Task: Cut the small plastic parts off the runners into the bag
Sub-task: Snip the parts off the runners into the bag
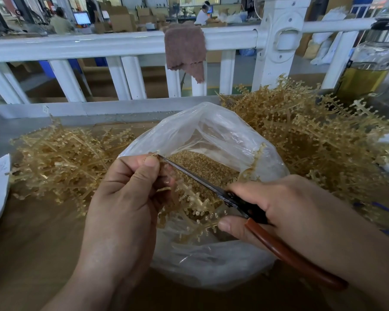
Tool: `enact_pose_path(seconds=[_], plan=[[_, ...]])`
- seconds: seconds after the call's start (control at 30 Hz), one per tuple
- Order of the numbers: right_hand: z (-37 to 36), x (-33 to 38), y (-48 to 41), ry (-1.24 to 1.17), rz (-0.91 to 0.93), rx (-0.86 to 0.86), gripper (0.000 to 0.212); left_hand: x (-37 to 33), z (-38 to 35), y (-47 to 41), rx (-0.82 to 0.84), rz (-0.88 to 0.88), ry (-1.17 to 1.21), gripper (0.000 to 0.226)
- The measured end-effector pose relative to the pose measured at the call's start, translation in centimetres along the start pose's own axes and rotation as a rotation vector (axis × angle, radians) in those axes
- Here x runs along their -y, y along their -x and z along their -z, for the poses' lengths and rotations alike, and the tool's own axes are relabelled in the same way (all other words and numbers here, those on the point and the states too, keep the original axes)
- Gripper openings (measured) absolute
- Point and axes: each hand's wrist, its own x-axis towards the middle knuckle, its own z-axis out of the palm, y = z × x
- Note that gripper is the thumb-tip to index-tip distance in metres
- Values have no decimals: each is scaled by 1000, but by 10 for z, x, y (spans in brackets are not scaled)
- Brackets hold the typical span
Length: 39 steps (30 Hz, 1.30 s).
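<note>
The runner was over the mouth of the open bag, pinched between the curled fingers and thumb of the left hand. The right hand gripped the scissors by the handles. Their blades lay together, with the tip at the left thumb, above the cut parts in the bag.

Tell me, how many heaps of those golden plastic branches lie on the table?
2: the low heap left of the bag, the taller heap right of it. More may hide behind the bag.
</note>
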Motion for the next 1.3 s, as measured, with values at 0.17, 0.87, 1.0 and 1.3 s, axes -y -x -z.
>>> enact_pose_path(seconds=[0.17, 0.87, 1.0, 1.3], plan=[[3, 2, 1, 7, -10, 32, 44, 1, 0, -1, 13, 7, 15, 20], [-8, -2, 1, 10, 10, -32, 72, 4, 3, -3, 0, 89, 42, 17], [-9, -2, 1, 24, 1, -51, 68, 3, 3, -1, 24, 82, 23, 16], [-4, 0, 0, 25, -7, -12, 59, 5, 4, -2, 22, 61, 15, 24]])
